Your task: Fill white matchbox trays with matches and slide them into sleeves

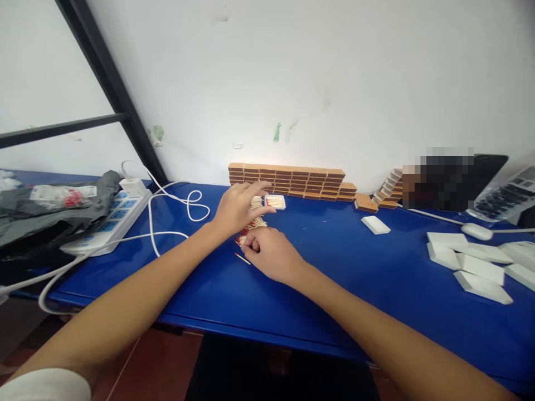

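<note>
A heap of red-headed matches (pixel 258 221) lies on the blue table between my two hands. My left hand (pixel 240 207) is over the heap's far left side, its fingers stretched out and its thumb apart. By those fingertips sits a small white matchbox tray (pixel 276 203) with matches in it. At the near edge of the heap, my right hand (pixel 271 253) has its fingers curled into a pinch; whatever is between the fingertips is hidden. One loose match (pixel 242 258) lies just left of my right hand.
Stacked matchboxes (pixel 288 178) line the wall, with another matchbox (pixel 365 203) to their right. White trays (pixel 480 268) lie scattered at the right; one tray (pixel 375 225) lies apart. A power strip (pixel 119 214), white cables (pixel 152 223) and dark plastic bags (pixel 54 206) occupy the left.
</note>
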Demonstrator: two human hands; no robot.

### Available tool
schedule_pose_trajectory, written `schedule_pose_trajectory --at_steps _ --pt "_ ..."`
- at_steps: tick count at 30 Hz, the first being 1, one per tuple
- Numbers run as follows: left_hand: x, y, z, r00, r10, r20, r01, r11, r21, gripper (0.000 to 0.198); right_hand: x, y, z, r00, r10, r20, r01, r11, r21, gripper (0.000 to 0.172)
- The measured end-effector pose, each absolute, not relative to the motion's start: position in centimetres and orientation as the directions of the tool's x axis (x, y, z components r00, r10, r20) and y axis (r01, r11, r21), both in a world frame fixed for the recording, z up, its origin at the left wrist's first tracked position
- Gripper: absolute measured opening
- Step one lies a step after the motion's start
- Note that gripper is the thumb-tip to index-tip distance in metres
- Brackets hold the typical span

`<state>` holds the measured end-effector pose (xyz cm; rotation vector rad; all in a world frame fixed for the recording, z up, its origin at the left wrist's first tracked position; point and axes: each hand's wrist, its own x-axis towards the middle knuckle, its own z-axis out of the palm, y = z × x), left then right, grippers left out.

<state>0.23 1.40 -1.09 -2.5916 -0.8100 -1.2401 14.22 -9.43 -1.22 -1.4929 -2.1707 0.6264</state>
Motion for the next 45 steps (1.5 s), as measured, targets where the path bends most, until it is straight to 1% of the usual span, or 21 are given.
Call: schedule_pose_trajectory --at_steps 4,8,10,13,15,18,20,22,27,32,36,40,45 --pt "0.2 1.5 -1.2 0.503 0.410 0.760 0.536 -0.839 0.098 0.059 15.5 -10.0 -0.4 -0.381 0.924 0.034 0.764 0.335 -0.551 0.024" --pt "0.2 1.6 -1.3 0.507 0.407 0.760 0.524 -0.846 0.103 0.063 15.6 -10.9 0.0 -0.413 0.910 0.022 0.732 0.346 -0.587 0.026" --pt "0.2 1.7 -1.3 0.506 0.410 0.759 0.532 -0.841 0.099 0.062 15.3 -11.2 -0.1 -0.403 0.914 0.044 0.724 0.348 -0.595 0.022" --pt "0.2 1.6 -1.3 0.506 0.395 0.767 0.523 -0.847 0.092 0.062 15.1 -11.5 -0.4 -0.404 0.914 0.029 0.730 0.341 -0.593 0.013" --pt "0.2 1.6 -1.3 0.510 0.394 0.765 0.515 -0.852 0.096 0.063 15.2 -11.6 -0.5 -0.452 0.892 0.028 0.711 0.379 -0.592 0.013" --pt "0.2 1.6 -1.3 0.513 0.414 0.752 0.523 -0.845 0.108 0.063 16.0 -11.3 -0.3 -0.556 0.830 0.055 0.654 0.477 -0.587 0.015" --pt "0.2 1.7 -1.2 0.512 0.413 0.753 0.524 -0.845 0.106 0.063 17.1 -10.7 -0.1 -0.588 0.806 0.077 0.629 0.514 -0.583 0.015" --pt "0.1 1.7 -1.2 0.509 0.401 0.762 0.522 -0.847 0.097 0.062 18.6 -9.6 0.3 -0.561 0.816 0.140 0.625 0.529 -0.574 0.014" --pt "0.0 1.9 -1.4 0.514 0.403 0.757 0.527 -0.845 0.091 0.062 22.6 -6.5 1.2 -0.383 0.864 0.326 0.706 0.502 -0.500 0.010" --pt "0.4 1.7 -1.7 0.531 0.363 0.765 0.469 -0.878 0.091 0.067 24.2 -5.0 1.1 -0.271 0.857 0.438 0.754 0.472 -0.457 0.008" --pt "0.9 0.9 -1.7 0.557 0.291 0.778 0.400 -0.915 0.056 0.065 24.0 -5.0 0.6 -0.268 0.830 0.490 0.769 0.490 -0.411 0.007" --pt "1.2 0.5 -1.6 0.565 0.243 0.789 0.386 -0.922 0.007 0.061 24.1 -5.1 0.5 -0.289 0.813 0.505 0.777 0.508 -0.373 0.008" --pt "0.7 1.0 -1.5 0.549 0.283 0.786 0.425 -0.905 0.028 0.063 24.0 -5.4 1.0 -0.283 0.785 0.551 0.761 0.534 -0.369 0.011"
